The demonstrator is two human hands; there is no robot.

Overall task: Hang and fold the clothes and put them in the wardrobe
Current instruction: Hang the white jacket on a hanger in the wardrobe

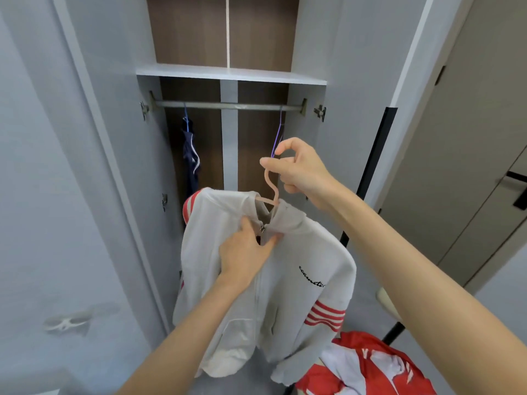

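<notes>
A white zip hoodie (302, 266) with red sleeve stripes and black script hangs on a pink hanger (271, 186) in front of the open wardrobe. My right hand (299, 169) grips the hanger's hook, a little below the metal rail (228, 105). My left hand (248, 249) pinches the hoodie's front just under the collar, by the zip pull. On the rail hang a dark navy garment (191, 163) on a blue hanger at the left and an empty purple hanger (278, 135) at the right, partly behind my right hand.
Both wardrobe doors stand open, the left door (71, 195) close beside me. A white shelf (231, 74) sits above the rail. A pile of red and white clothes (370, 366) lies at the lower right. A room door with a black handle (516, 192) is at the far right.
</notes>
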